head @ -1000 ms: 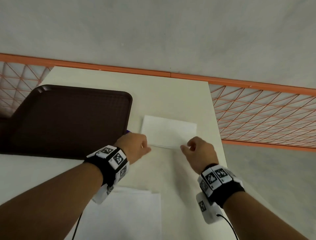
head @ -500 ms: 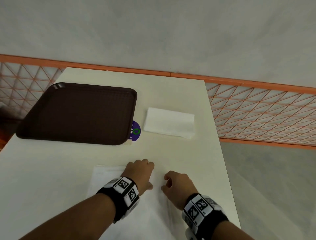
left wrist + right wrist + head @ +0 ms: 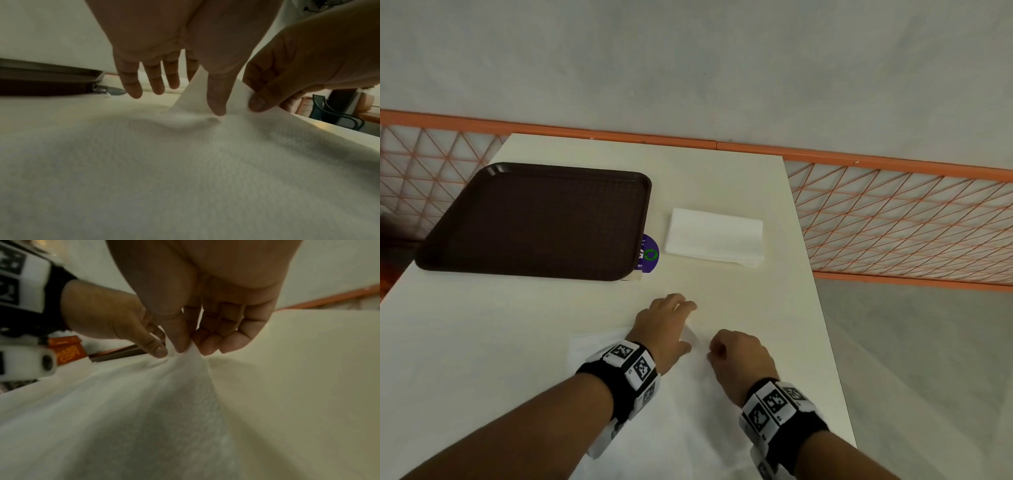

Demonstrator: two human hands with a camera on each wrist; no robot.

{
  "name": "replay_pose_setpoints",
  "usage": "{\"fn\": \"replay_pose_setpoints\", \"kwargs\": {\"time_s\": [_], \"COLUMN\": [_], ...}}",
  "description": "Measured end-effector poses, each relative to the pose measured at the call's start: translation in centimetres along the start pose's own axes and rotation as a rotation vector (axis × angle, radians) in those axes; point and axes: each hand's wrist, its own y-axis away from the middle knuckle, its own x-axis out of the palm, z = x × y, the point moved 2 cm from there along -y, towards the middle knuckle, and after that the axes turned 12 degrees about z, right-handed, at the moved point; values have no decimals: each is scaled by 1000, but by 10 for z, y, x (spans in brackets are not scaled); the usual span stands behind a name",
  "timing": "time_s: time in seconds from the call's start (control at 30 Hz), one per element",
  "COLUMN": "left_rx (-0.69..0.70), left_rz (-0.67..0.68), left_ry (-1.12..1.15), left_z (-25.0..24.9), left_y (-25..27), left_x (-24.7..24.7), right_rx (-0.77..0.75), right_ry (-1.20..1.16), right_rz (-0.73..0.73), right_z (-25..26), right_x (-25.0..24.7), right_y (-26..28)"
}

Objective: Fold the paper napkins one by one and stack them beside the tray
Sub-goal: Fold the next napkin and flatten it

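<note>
A dark brown tray [image 3: 534, 219] lies at the table's far left. Just right of it sits a stack of folded white napkins [image 3: 715, 240]. Near me lies a pile of unfolded napkins [image 3: 688, 411], and both hands are at its far edge. My left hand [image 3: 674, 315] has straight, spread fingers, and its thumb [image 3: 216, 104] presses down on the pile [image 3: 164, 162]. My right hand [image 3: 722, 353] pinches the top napkin's edge [image 3: 193, 363] between thumb and fingertips [image 3: 207, 345] and lifts it slightly.
A round purple sticker [image 3: 649, 253] shows at the tray's near right corner. The table's right edge [image 3: 822, 308] lies close to my right hand. Orange mesh railing [image 3: 893, 222] runs behind and to the right. An orange box [image 3: 68, 350] sits beyond my left wrist.
Both hands have left the folded stack and come back to the near pile of unfolded napkins. My right hand has pinched the top napkin's edge while the left thumb presses down.
</note>
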Motion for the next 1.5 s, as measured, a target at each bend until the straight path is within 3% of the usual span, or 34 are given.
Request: {"fn": "replay_pose_setpoints", "kwargs": {"time_s": [0.13,0.33,0.5,0.7,0.87,1.1,1.33,1.5], "left_rx": [159,144,130,38,116,198,156,22], "left_rz": [15,124,42,37,64,-43,-61,-13], "left_ry": [-30,114,253,57,-73,64,119,-46], "left_z": [1,14,26,34,28,33,30,35], "left_y": [6,13,12,10,13,13,11,4], "left_x": [-20,-45,-53,-49,-50,-59,-64,-57], "right_rx": [-84,-210,-195,-197,-200,-216,-221,-149], "right_ry": [7,-283,-265,-192,-112,-206,-243,-244], "right_rz": [-27,-20,-23,-33,-12,-21,19,-19], "right_z": [6,-1,-9,-6,-3,-3,-1,-1], "right_x": [-6,-23,-27,-38,-39,-43,-53,-51], "right_y": [7,7,5,1,-6,-9,-12,-15]}}
